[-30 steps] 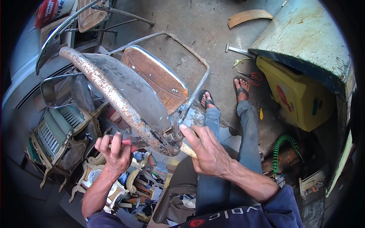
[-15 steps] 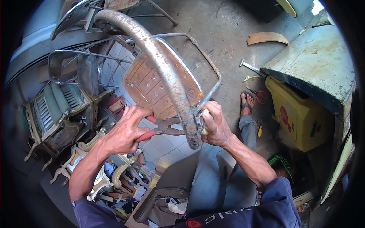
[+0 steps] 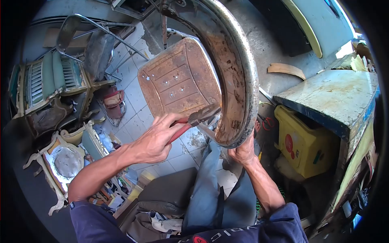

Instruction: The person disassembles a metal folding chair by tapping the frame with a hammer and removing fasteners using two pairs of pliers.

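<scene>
A rusty metal chair is tilted in front of me, its brown seat pan [image 3: 178, 81] facing up. The curved metal backrest [image 3: 237, 77] arches over the right side of the seat, and its hollow, rusted inner side shows. My left hand [image 3: 156, 137] is closed around the red handles of a pair of pliers [image 3: 199, 115]. The pliers' jaws are at the inner edge of the backrest; whether they grip anything there cannot be made out. My right hand [image 3: 243, 153] is wrapped round the lower end of the backrest, its fingers partly hidden behind the metal.
Old chair frames [image 3: 97, 56] and a carved wooden chair [image 3: 60, 89] stand on the left. A worn workbench [image 3: 324, 97] with a yellow container [image 3: 304, 141] below is on the right. Red-handled scissors [image 3: 266, 123] and a curved wooden strip [image 3: 286, 70] lie on the floor.
The chair has been turned so the backrest's hollow inner side shows. My left hand has moved right and slightly up with the pliers, whose jaws have come to the backrest's inner edge.
</scene>
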{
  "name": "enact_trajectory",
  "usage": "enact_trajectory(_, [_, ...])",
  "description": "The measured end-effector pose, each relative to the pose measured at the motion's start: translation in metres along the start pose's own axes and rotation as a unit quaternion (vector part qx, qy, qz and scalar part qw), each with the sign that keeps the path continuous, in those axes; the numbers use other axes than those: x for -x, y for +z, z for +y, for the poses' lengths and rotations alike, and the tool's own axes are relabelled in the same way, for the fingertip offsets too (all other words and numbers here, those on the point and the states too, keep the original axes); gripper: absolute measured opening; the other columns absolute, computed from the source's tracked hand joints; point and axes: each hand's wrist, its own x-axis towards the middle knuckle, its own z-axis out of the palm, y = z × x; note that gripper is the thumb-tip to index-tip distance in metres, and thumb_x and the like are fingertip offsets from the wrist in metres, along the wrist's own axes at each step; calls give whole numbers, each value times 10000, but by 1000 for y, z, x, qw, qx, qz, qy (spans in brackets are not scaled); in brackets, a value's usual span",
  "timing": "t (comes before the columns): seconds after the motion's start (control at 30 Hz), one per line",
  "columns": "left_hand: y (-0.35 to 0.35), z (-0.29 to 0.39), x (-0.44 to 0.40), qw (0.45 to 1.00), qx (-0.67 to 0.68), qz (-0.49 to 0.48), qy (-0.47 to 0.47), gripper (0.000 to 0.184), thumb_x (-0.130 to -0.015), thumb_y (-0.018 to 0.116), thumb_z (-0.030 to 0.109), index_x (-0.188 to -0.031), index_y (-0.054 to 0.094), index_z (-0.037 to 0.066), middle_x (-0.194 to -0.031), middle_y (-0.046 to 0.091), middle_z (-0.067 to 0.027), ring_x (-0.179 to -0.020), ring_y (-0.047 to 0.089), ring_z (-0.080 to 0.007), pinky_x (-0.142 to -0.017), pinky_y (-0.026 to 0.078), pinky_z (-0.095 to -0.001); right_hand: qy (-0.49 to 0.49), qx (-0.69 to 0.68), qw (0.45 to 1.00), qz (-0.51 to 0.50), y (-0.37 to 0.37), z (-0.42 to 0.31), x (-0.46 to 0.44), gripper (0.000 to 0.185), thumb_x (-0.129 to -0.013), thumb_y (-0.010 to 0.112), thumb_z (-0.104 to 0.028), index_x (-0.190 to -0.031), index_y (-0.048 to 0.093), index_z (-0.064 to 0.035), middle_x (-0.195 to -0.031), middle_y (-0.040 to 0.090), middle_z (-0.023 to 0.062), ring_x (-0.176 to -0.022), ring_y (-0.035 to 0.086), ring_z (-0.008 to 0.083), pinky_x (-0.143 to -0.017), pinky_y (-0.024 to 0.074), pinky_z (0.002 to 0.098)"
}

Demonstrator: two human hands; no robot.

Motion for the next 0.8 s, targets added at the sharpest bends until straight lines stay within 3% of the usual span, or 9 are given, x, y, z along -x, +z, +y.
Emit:
enact_trajectory(0.03, [1,-7,2,996,-85,12,5,733,-687,658,-85,-1409,576,20,-1500,463,-131,-1341,468,-353,-1164,316,-553,10,-28,999,14,0,-3,1,1129,-623,655,135,-1642,196,-23,-1451,480,304,-1244,529,490,-1052,454,563])
enact_trajectory(0.07, [3,-10,3,996,-83,19,8,733,-687,658,-85,-1409,576,20,-1500,463,-131,-1341,468,-353,-1164,316,-553,22,-58,998,27,0,-7,2,1119,-618,621,146,-1641,197,-15,-1452,486,301,-1248,527,489,-1067,444,562])
enact_trajectory(0.13, [5,-17,0,934,-330,108,77,710,-737,706,-4,-1434,585,63,-1566,423,-90,-1388,427,-328,-1197,247,-636,15,-38,999,30,-10,-20,-11,1072,-617,565,154,-1623,223,15,-1453,495,299,-1263,522,489,-1100,420,555])
enact_trajectory(0.27, [16,-19,-4,895,-408,154,98,435,-909,655,244,-1338,687,182,-1615,392,-17,-1416,400,-268,-1219,192,-672,74,-46,996,-19,-27,-39,-5,994,-654,532,155,-1601,251,42,-1449,492,303,-1284,515,493,-1132,396,531])
enact_trajectory(0.47, [13,-19,-20,879,-419,194,114,383,-920,659,335,-1277,719,210,-1595,406,-6,-1396,423,-247,-1221,193,-688,199,-80,973,-84,-57,-87,-11,906,-735,488,112,-1600,219,85,-1507,443,342,-1403,455,519,-1205,335,495])
enact_trajectory(0.53, [11,-21,-22,872,-430,198,121,373,-924,657,348,-1266,723,213,-1573,420,-4,-1386,428,-241,-1218,199,-692,298,-94,943,-118,-67,-101,-15,873,-747,471,76,-1595,262,45,-1303,553,208,-1119,574,299,-1040,458,385])
enact_trajectory(0.6, [9,-22,-24,864,-442,201,130,365,-928,655,361,-1255,727,216,-1551,433,-1,-1377,433,-235,-1215,205,-695,306,-93,940,-121,-72,-103,-16,889,-748,467,71,-1610,259,14,-1271,564,182,-1082,560,273,-1008,462,366])
enact_trajectory(0.67, [6,-23,-26,862,-443,202,141,391,-921,661,403,-1252,727,206,-1504,453,9,-1361,439,-228,-1216,219,-686,322,-126,928,-140,-76,-107,-25,884,-767,502,63,-1597,204,115,-1529,424,364,-1452,433,495,-1210,351,474])
enact_trajectory(0.8, [1,-25,-29,857,-433,222,169,445,-926,665,465,-1276,720,195,-1476,458,16,-1356,439,-231,-1219,240,-676,314,-103,933,-140,-75,-105,-21,884,-769,508,64,-1596,202,117,-1529,421,365,-1450,433,499,-1209,352,475])
